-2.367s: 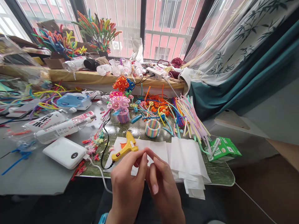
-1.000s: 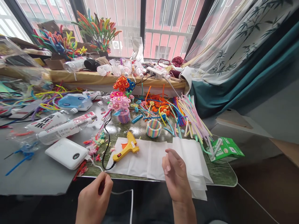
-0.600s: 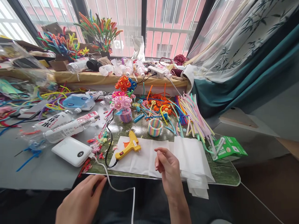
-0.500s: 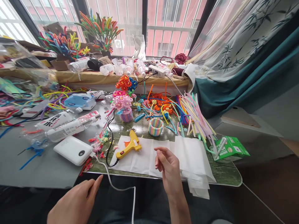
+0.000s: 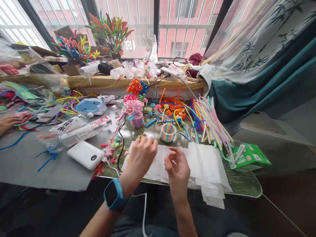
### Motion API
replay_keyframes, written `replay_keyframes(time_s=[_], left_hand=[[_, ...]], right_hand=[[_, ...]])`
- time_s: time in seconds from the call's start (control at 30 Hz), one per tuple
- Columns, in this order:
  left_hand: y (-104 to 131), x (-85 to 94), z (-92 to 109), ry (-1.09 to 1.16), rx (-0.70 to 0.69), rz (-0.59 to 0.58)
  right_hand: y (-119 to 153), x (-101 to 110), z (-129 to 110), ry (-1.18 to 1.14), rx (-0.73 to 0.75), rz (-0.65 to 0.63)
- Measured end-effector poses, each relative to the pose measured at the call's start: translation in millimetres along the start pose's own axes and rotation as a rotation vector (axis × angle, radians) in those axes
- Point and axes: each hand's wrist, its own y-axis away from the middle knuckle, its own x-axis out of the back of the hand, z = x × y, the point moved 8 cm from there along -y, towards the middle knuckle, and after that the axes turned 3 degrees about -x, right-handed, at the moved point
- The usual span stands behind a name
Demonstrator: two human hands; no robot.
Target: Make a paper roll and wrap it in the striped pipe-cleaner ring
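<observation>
My left hand (image 5: 142,155), below a blue-strapped smartwatch (image 5: 114,195), is over the white paper (image 5: 161,161) with its fingers curled down. It covers most of the yellow glue gun (image 5: 142,137); only small yellow bits show past the hand. Whatever its fingertips hold or touch is hidden. To its right, my right hand (image 5: 178,169) hovers above the paper, thumb and fingers bent together in a pinch. Anything between them is too small to make out. Just beyond stands a pastel-striped round pot (image 5: 168,133), touched by neither hand.
Pipe-cleaner flowers in a small striped pot (image 5: 137,121) stand behind. A white power bank (image 5: 86,155) and bottles (image 5: 85,131) lie left. Pastel pipe cleaners (image 5: 213,121) and a green box (image 5: 250,156) are right. Another person's hand (image 5: 11,123) is at the far left.
My left hand has moved up and right from below the table edge to over the glue gun. My right hand stays nearly in place. Another person's hand has appeared at the far left.
</observation>
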Motion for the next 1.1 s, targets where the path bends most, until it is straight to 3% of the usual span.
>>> replay_keyframes(time_s=[0.07, 0.13, 0.23, 0.37, 0.53, 0.8, 1.1], left_hand=[[-23.0, -0.6, 11.8, 0.001, -0.052, 0.004], [-39.2, -1.8, 20.5, 0.001, -0.084, 0.020], [-51.2, -4.2, 29.8, -0.001, -0.121, 0.049], [-53.0, -5.7, 36.4, -0.016, -0.148, 0.080], [-51.0, -7.2, 45.3, -0.052, -0.195, 0.101], [-59.7, -8.8, 52.1, -0.123, -0.290, 0.125], [-56.9, -5.3, 75.8, -0.101, -0.528, 0.146]], right_hand=[[12.0, -5.4, -30.5, 0.190, 0.268, 0.027], [28.3, -24.9, -54.0, 0.345, 0.478, -0.074], [46.3, -47.1, -68.9, 0.478, 0.582, -0.121], [58.2, -58.9, -70.0, 0.572, 0.584, -0.029], [62.7, -58.4, -63.5, 0.535, 0.543, 0.023], [47.3, -48.3, -61.6, 0.454, 0.418, -0.079], [42.8, -45.7, -61.3, 0.554, 0.438, -0.225]])
